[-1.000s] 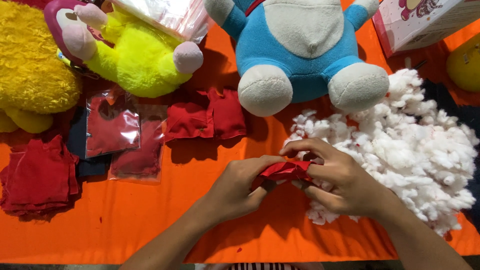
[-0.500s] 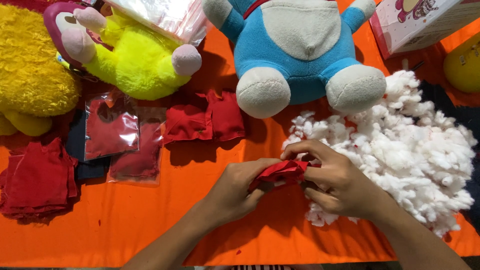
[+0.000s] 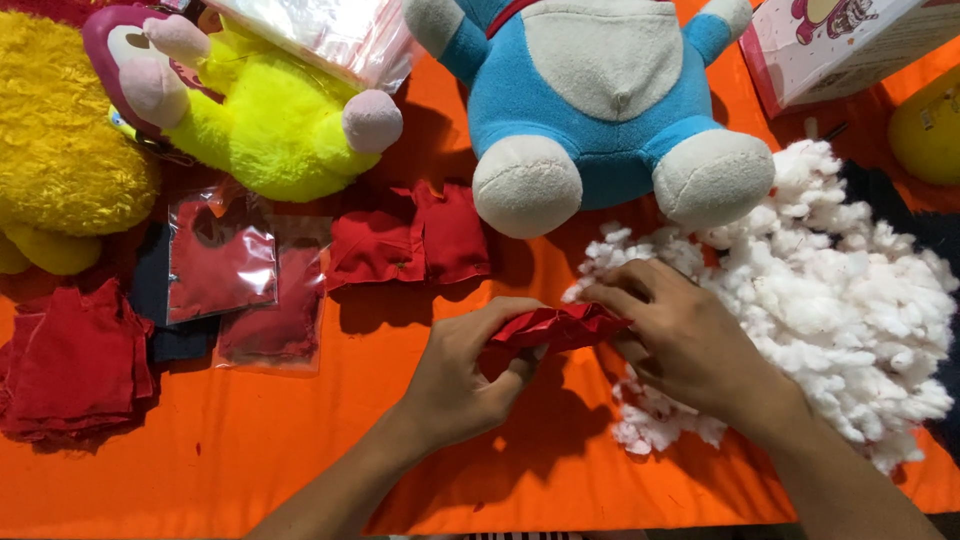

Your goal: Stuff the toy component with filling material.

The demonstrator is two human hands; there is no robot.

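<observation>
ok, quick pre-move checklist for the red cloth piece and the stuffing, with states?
1. Left hand grips the red cloth piece: ok.
2. Right hand on the cloth's other end: ok.
3. White stuffing pile within reach, under the right hand: ok.
4. Opening of the cloth visible: cannot tell, fingers cover it.
5. Stuffing already inside the cloth: cannot tell.
6. Blue plush toy apart from the hands: ok, though its feet touch the pile.
</observation>
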